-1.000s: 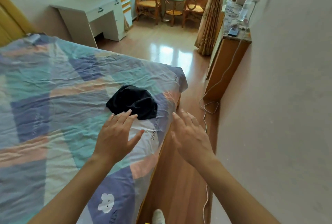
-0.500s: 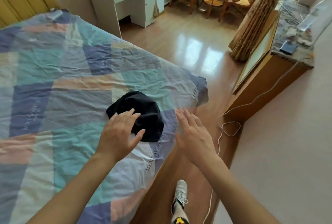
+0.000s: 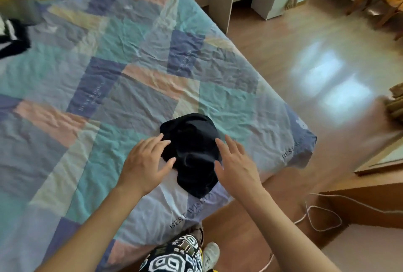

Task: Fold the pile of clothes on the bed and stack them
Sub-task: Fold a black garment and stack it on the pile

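The left hand (image 3: 145, 160) and right hand (image 3: 236, 162) reach with straight, spread fingers over a small black cloth (image 3: 192, 154) on the bed (image 3: 109, 88).

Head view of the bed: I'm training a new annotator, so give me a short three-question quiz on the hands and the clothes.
1. True or false: the left hand grips the black garment.
2. Multiple choice: the black garment lies A) near the bed's corner closest to the person, B) on the floor, C) on the desk.
3. Fill in: the right hand has its fingers ____ beside the garment.

Key: 1 false, both hands are spread, with the left fingertips at the garment's edge. 2 A. 3 straight. More dark clothing shows at the far left edge, blurred.
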